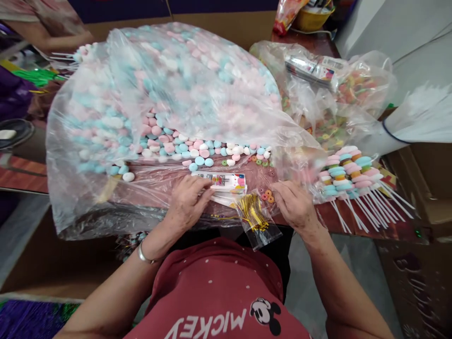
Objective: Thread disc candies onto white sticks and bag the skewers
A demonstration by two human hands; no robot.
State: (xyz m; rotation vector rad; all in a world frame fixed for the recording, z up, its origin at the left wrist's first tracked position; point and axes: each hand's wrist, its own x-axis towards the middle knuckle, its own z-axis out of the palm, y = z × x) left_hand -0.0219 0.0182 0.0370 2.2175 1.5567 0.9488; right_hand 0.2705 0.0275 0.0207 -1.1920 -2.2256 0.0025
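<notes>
My left hand (189, 200) is at the left end of a stack of printed plastic sleeves (229, 181). Its fingers are curled, with thumb and fingertips closed at the sleeves' edge. My right hand (295, 206) hovers by the right side of the work area, fingers pinched together over the clear plastic; what they hold, if anything, is hidden. Just left of it lie several orange and red ring candies (267, 196). Between my hands, a clear packet of gold twist ties (256, 214) hangs over the table's front edge.
A huge clear bag of pastel marshmallows (197, 84) covers the table, some spilling from its front. Finished-looking candy skewers (348, 174) with white sticks lie at right. Behind them sit a bag of ring candies (358, 89) and bundled white sticks (420, 113). Another person's arm (45, 37) shows top left.
</notes>
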